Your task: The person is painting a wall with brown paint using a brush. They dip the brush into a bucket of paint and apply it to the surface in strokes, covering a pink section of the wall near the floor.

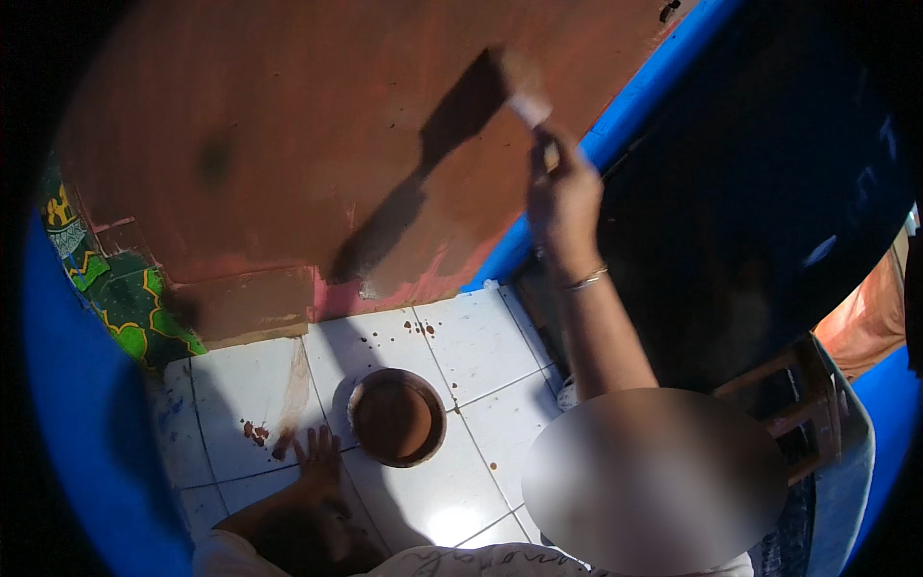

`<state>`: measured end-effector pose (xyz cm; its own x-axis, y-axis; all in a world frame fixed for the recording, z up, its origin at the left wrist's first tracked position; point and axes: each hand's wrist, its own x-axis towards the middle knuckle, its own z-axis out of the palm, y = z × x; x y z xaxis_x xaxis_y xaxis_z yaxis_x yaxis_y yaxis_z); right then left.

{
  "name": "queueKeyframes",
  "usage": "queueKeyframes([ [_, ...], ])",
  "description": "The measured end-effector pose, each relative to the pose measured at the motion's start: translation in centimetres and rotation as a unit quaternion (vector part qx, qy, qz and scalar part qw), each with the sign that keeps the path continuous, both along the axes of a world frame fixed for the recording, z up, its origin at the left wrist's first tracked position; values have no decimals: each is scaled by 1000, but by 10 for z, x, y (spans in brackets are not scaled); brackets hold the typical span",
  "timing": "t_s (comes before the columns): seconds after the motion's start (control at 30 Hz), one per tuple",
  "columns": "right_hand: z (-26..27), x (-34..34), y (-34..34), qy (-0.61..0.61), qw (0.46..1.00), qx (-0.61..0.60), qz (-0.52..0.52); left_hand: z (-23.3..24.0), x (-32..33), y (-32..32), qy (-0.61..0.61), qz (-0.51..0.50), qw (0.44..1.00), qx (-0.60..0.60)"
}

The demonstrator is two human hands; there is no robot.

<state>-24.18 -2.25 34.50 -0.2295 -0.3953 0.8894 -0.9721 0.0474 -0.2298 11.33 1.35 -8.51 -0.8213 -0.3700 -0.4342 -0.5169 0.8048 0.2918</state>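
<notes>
My right hand point(566, 191) grips the handle of a wide paintbrush point(530, 108), raised against a reddish-brown painted wall point(288, 130). The brush head is motion-blurred, and its dark shadow falls across the paint; whether the bristles touch cannot be told. On the white floor tiles point(389, 498) my left hand point(317, 454) rests with fingers spread, holding nothing. Just beside its fingertips stands a round bowl point(399, 418) of brown paint. Brown drips point(256, 433) and a smear mark the tiles around it.
Pink patches point(425, 288) show along the wall's lower edge. A blue band point(642, 79) borders the wall on the right, beside a dark surface. Green patterned material point(137, 303) lines the lower left, next to a blue surface point(65, 360). Wooden furniture point(815, 411) stands at the right.
</notes>
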Motion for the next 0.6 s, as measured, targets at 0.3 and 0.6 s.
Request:
queueKeyframes([
  [0.3, -230, 20, 39, -189, 884, 414, -103, 3, -1, 1, -53, 3, 999, -9],
  [0.6, -86, -87, 43, -158, 928, 306, -141, -1, -5, 1, -70, 20, 997, 5],
])
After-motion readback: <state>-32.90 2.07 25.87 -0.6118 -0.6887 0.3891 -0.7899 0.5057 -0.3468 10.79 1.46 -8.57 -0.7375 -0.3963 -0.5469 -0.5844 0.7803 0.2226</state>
